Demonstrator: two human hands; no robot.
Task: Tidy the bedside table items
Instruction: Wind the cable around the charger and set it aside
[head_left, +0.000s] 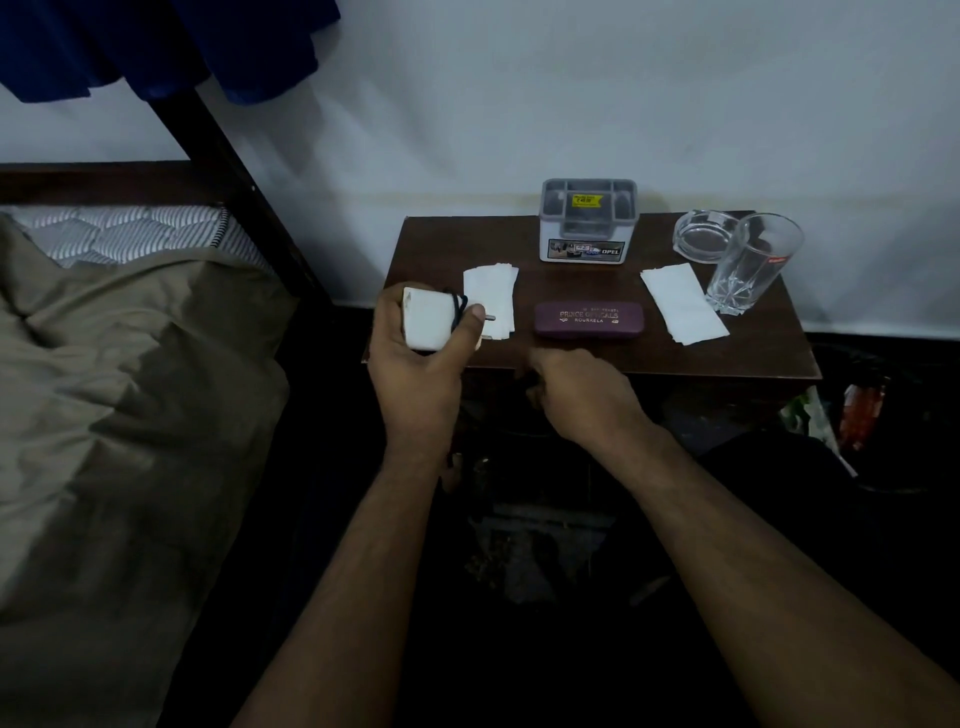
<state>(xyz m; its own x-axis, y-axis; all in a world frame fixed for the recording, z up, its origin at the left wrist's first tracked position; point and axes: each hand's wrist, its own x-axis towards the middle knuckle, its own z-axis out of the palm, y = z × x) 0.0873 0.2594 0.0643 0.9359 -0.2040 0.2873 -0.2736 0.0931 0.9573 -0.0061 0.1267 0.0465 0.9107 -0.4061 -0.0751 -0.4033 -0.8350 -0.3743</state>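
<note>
My left hand (415, 364) holds a white plug adapter (427, 318) with a dark cord wound on it, just over the front left corner of the brown bedside table (571, 291). At the table's front edge, my right hand (576, 387) is curled with its fingers tucked under; I cannot see anything in it. A purple spectacle case (589, 320) lies in the middle of the table. White folded paper (491, 301) lies left of the case. Another white paper (683, 304) lies to its right.
A grey compartment organiser (587, 221) stands at the back. A glass ashtray (704, 236) and a clear tumbler (753, 262) stand at the back right. A bed with an olive blanket (130, 389) is on the left. Dark clutter lies on the floor below.
</note>
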